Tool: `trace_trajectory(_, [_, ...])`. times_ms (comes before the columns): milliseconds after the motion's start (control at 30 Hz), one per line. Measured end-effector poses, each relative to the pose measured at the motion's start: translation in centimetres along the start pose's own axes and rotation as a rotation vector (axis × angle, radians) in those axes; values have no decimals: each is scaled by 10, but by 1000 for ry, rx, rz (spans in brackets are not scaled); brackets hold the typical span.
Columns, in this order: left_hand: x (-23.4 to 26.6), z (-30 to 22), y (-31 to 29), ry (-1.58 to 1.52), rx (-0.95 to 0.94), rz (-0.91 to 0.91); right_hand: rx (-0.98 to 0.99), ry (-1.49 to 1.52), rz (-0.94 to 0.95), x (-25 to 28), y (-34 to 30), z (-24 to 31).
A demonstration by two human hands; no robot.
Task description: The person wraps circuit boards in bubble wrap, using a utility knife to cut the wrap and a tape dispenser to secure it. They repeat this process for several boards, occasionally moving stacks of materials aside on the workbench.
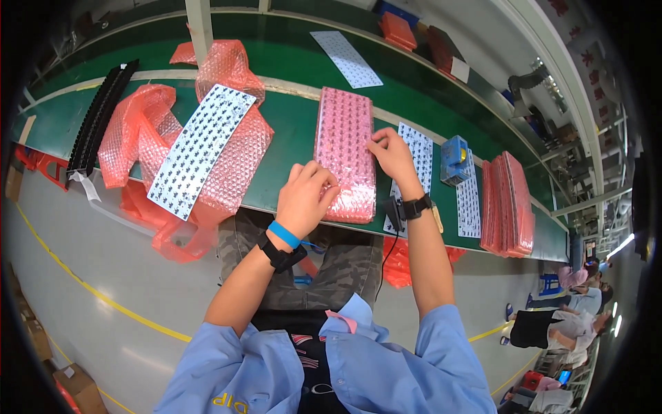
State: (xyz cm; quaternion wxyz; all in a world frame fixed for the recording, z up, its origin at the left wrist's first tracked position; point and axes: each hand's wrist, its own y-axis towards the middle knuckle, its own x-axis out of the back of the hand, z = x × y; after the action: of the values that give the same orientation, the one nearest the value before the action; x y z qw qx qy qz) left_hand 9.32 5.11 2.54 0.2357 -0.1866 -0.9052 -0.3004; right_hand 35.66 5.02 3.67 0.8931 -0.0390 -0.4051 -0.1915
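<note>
A pink bubble-wrap bag lies lengthwise on the green bench, with a patterned board showing through it. My left hand is over its near left part, fingers curled and thumb drawn in; whatever they pinch is too small to tell. At the bag's right edge, the thumb and fingers of my right hand close in a pinch on the wrap. A white circuit board panel with rows of dark marks rests on loose pink bubble wrap to the left. Another white panel lies partly behind my right forearm.
Right of my hands stand a small blue box, a further white panel and a stack of pink wrapped packs. A black slotted rack is at far left. Beyond the bench edge lies one panel. People are at right.
</note>
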Motion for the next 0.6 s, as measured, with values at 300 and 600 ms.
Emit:
trace_trajectory(300, [-1,-1,-2,-14,7,4,42,-65,112,-9,-25,42])
trace_trajectory(600, [6,7,-3,-11,40,6,607,-25,44,-2,-123,78])
